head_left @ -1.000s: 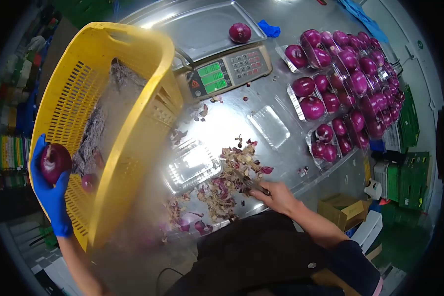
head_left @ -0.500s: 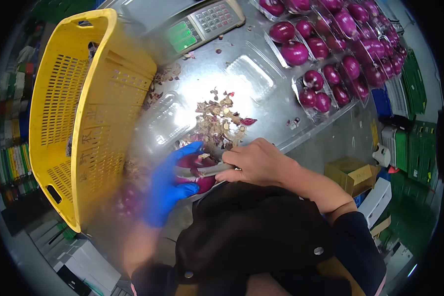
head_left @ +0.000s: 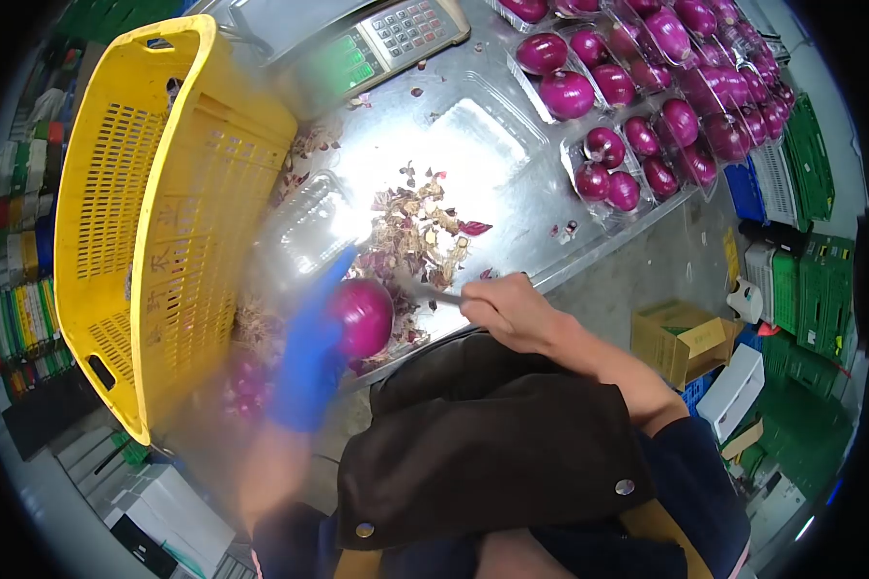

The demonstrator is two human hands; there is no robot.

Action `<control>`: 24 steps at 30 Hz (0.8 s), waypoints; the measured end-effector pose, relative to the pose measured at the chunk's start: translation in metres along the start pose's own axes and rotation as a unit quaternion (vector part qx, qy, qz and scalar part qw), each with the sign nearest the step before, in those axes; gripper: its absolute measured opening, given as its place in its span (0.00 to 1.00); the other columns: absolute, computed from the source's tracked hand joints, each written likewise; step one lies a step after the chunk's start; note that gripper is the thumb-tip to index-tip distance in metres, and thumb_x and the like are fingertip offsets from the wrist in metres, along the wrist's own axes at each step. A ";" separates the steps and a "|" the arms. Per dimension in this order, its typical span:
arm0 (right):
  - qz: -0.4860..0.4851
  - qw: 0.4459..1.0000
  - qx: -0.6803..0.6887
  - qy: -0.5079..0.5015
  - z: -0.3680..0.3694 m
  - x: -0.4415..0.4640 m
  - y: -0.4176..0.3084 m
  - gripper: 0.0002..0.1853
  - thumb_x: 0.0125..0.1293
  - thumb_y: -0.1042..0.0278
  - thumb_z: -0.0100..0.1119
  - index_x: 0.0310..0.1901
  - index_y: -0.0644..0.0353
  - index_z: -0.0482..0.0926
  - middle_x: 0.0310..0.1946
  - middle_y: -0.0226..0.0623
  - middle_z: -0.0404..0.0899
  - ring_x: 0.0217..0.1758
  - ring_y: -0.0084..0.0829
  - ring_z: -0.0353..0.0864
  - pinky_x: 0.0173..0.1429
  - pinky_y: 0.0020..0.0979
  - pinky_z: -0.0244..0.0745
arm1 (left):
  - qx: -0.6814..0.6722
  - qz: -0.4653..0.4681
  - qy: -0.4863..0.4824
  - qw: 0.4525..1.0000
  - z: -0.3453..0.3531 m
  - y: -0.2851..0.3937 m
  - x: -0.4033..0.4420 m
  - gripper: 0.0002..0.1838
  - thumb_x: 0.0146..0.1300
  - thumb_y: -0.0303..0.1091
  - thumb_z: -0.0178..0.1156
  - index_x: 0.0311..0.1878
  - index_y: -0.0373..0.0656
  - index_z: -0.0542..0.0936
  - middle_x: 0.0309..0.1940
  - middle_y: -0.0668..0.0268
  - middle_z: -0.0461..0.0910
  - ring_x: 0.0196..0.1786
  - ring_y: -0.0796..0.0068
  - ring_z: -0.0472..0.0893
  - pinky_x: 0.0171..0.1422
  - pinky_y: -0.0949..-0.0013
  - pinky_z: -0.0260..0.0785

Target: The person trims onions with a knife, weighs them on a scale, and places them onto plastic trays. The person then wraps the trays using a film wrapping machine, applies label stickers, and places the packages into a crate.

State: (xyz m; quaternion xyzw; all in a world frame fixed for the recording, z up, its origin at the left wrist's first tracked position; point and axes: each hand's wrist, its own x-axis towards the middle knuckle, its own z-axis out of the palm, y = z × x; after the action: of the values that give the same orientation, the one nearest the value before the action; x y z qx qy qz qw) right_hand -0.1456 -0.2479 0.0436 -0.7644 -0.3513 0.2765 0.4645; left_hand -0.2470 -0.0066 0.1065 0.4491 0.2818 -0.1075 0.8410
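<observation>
Blue-gloved left hand (head_left: 309, 355) has got a round, shiny purple onion (head_left: 365, 318) near the close edge of the silvery metal table (head_left: 517, 256); bare right hand (head_left: 512, 315), fingers curled round a grey-bladed knife (head_left: 436, 294). Papery brownish peelings (head_left: 417, 230) just beyond.

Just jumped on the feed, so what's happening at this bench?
A person's blue-gloved left hand holds a red onion, while the bare right hand grips a knife close beside it. Loose skins lie scattered on the metal table, with packed onions to the right and a yellow crate to the left.
</observation>
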 end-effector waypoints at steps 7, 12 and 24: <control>-0.168 0.973 -0.155 0.041 0.000 0.011 -0.042 0.24 0.59 0.39 0.60 0.25 0.52 0.70 0.19 0.31 0.69 0.17 0.35 0.73 0.21 0.35 0.67 | -0.315 -0.072 0.049 0.945 0.005 -0.033 -0.009 0.32 0.70 0.50 0.47 0.67 0.33 0.61 0.61 0.48 0.68 0.59 0.48 0.75 0.61 0.51 0.75; -0.171 0.960 -0.220 0.044 0.012 0.020 -0.037 0.25 0.59 0.37 0.59 0.24 0.52 0.70 0.18 0.30 0.69 0.15 0.35 0.73 0.19 0.35 0.67 | -0.356 -0.101 0.043 0.928 0.017 -0.030 -0.015 0.28 0.75 0.46 0.40 0.64 0.28 0.63 0.57 0.43 0.71 0.57 0.48 0.77 0.58 0.53 0.78; 0.036 0.992 -0.118 0.032 0.022 -0.008 0.058 0.22 0.68 0.48 0.52 0.26 0.60 0.75 0.19 0.37 0.75 0.24 0.37 0.78 0.27 0.37 0.70 | -0.434 -0.114 -0.046 0.893 -0.016 -0.050 -0.005 0.47 0.60 0.55 0.62 0.72 0.35 0.54 0.60 0.39 0.66 0.53 0.47 0.75 0.57 0.54 0.76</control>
State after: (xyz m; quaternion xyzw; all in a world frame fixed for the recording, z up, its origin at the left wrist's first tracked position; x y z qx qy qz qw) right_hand -0.1500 -0.2615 -0.0173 -0.8349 -0.3384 0.2248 0.3714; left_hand -0.2789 -0.0226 0.0672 -0.0011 0.3108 -0.0901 0.9462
